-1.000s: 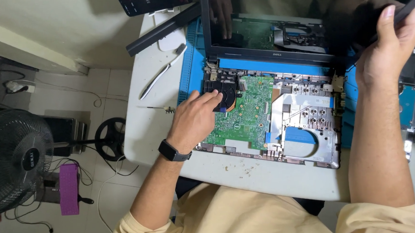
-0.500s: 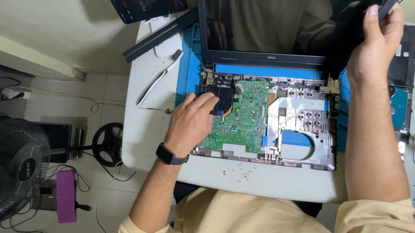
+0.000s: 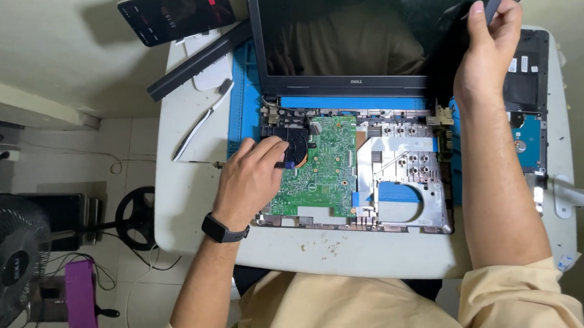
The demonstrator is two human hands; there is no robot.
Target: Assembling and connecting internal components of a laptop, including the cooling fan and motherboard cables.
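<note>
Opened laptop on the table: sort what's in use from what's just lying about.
In use: left hand on the black fan; green circuit board; right hand gripping the screen lid.

Lying about: phone, black strip, hard drive, floor fan.

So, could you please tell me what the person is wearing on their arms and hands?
Both hands are bare, with no gloves or rings visible. The left hand has a black band with a dark rectangular face, a smartwatch or fitness band, at the wrist. The right hand has a bare wrist. Pale yellow short sleeves cover both upper arms.
</note>
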